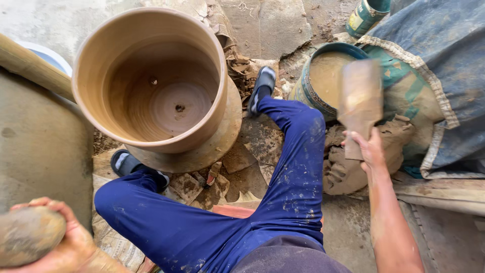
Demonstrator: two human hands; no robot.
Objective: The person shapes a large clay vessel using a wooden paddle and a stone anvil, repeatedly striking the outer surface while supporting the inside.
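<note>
Head view. Your right hand (370, 146) is raised at the right of the frame, fingers wrapped fully around the handle of a flat wooden paddle (359, 101). The paddle blade points upward and is blurred; it overlaps the near rim of a round bucket (309, 91) filled with muddy water. Whether the blade touches the water cannot be determined.

Your left hand (63, 242) sits at the lower left corner, fingers curled closed over a rounded, clay-coated stone (28, 233). The stone fills the palm. The hand is just beside a grey curved wall (40, 146) that occupies the left edge.

A large unfired clay pot (151, 81) stands upright on a round turning disc (212, 146), upper left of centre, between your two feet. Its mouth faces the camera. The inner base shows a small hole and concentric marks. Both hands are well apart from the pot.

Your legs, in blue trousers (283, 187) spotted with clay, bend around the disc. Each foot wears a black sandal (262, 86).

A lump of wet clay (348, 167) lies beneath the right hand, beside the bucket. A soiled blue cloth (444, 65) with a frayed edge covers the upper right area. Broken clay pieces (202, 187) are scattered on the ground near the disc.
</note>
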